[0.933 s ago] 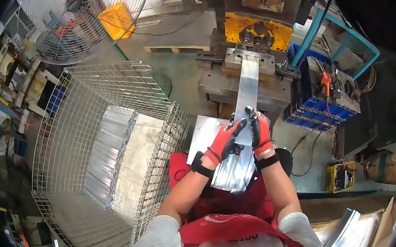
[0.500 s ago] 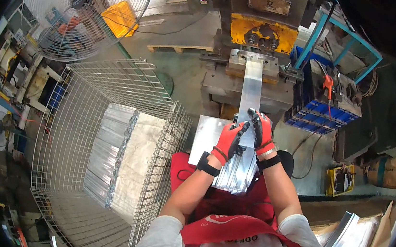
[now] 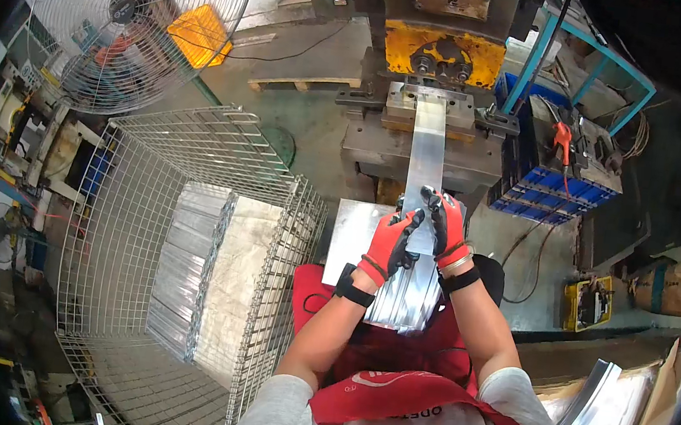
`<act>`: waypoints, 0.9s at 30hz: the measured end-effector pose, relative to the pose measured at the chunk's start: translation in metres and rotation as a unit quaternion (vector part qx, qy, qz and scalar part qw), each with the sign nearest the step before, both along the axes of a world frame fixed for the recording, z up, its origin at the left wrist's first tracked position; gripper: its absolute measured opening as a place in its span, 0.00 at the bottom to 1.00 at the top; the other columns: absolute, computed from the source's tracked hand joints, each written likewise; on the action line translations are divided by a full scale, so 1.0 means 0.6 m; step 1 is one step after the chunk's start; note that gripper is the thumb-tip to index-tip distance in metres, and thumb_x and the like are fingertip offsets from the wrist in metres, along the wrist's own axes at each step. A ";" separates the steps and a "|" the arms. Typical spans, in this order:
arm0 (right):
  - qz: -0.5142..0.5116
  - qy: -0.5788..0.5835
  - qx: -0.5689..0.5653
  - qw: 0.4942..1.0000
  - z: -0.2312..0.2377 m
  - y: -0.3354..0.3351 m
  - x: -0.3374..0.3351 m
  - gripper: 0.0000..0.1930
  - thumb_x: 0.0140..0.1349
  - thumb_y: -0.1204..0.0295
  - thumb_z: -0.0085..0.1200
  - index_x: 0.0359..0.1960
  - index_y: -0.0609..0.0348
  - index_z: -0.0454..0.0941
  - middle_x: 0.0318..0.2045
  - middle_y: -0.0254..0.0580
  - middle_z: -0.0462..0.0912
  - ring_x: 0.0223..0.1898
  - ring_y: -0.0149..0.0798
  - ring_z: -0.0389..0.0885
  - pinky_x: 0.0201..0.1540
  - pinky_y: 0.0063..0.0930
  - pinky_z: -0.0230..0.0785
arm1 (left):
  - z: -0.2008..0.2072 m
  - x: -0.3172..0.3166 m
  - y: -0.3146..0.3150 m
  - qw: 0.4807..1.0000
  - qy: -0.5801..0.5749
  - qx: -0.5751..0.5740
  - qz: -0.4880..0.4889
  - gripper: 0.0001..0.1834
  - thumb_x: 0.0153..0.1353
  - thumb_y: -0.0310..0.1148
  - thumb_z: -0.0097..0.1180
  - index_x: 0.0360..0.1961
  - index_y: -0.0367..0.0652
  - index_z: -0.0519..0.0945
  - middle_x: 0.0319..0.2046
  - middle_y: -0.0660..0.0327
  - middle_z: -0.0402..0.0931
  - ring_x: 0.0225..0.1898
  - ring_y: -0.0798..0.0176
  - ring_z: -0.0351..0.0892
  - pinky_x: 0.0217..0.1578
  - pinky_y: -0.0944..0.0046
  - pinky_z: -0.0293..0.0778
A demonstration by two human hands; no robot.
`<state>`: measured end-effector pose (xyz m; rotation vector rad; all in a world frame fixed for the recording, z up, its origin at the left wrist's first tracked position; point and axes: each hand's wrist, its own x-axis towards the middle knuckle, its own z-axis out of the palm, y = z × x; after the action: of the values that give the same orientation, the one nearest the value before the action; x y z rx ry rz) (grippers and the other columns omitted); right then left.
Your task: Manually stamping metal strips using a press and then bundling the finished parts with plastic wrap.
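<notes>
A long flat metal strip [image 3: 427, 155] runs away from me, its far end lying on the die block [image 3: 399, 101] of the press [image 3: 490, 54]. My left hand [image 3: 387, 242], in a red glove with black fingertips, is closed on the strip's near left edge. Opposite it, my right hand [image 3: 449, 225], gloved the same way, grips the right edge. Below my hands a pile of shiny metal strips [image 3: 399, 302] rests over my lap. Beside my left hand lies a flat metal plate [image 3: 348, 234], partly hidden by that hand and the strips.
At left stands a wire mesh cage [image 3: 122, 273] holding stacked metal strips [image 3: 184, 258] and a beige sheet [image 3: 238, 281]. Behind it is a large fan [image 3: 141, 17]. Right of the press sit a blue crate [image 3: 541, 202] with an orange air gun [image 3: 562, 140] and a yellow bin [image 3: 588, 305].
The whole view has shifted slightly, with the press and fan a little further left. Both hands keep their hold on the strip, which stays on the die block.
</notes>
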<state>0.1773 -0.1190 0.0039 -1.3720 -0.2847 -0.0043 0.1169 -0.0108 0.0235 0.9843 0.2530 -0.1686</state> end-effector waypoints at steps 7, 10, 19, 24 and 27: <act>-0.006 -0.015 -0.081 0.997 -0.013 -0.003 -0.001 0.14 0.56 0.66 0.43 0.34 0.66 0.74 0.30 0.38 0.76 0.34 0.29 0.72 0.39 0.23 0.63 | -0.003 -0.003 0.003 0.999 -0.029 0.027 0.006 0.09 0.54 0.38 0.50 0.25 0.44 0.74 0.19 0.71 0.70 0.17 0.78 0.67 0.15 0.77 0.61; 0.024 0.119 -0.014 0.992 -0.027 -0.003 0.007 0.15 0.56 0.66 0.43 0.35 0.66 0.74 0.31 0.39 0.77 0.35 0.30 0.73 0.40 0.24 0.63 | -0.003 -0.005 0.003 1.000 -0.005 0.027 0.007 0.08 0.54 0.37 0.51 0.26 0.44 0.74 0.19 0.71 0.70 0.17 0.77 0.68 0.15 0.76 0.62; -0.005 0.004 0.006 1.000 -0.010 -0.004 -0.003 0.13 0.54 0.65 0.47 0.32 0.64 0.74 0.27 0.31 0.74 0.28 0.22 0.67 0.29 0.17 0.59 | -0.027 0.008 -0.005 0.999 -0.020 -0.018 0.020 0.08 0.53 0.38 0.51 0.25 0.46 0.73 0.19 0.69 0.71 0.17 0.75 0.69 0.12 0.75 0.61; 0.013 0.125 -0.062 0.990 0.019 -0.007 -0.006 0.15 0.53 0.65 0.50 0.38 0.63 0.72 0.31 0.34 0.74 0.31 0.25 0.68 0.31 0.19 0.60 | -0.042 -0.015 0.014 0.984 -0.142 0.104 -0.035 0.12 0.53 0.35 0.51 0.37 0.41 0.73 0.27 0.64 0.73 0.24 0.71 0.72 0.20 0.72 0.68; 0.012 0.030 -0.180 0.983 0.024 -0.001 -0.030 0.21 0.51 0.65 0.52 0.46 0.63 0.66 0.39 0.40 0.72 0.40 0.31 0.68 0.41 0.23 0.60 | -0.037 -0.053 0.061 0.983 -0.148 0.089 -0.063 0.17 0.52 0.33 0.51 0.43 0.39 0.70 0.33 0.62 0.73 0.29 0.69 0.73 0.29 0.70 0.70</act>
<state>0.1594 -0.1193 0.0184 -1.7238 -0.2600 0.1132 0.0851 0.0257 0.0015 1.1891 -0.0698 -0.1143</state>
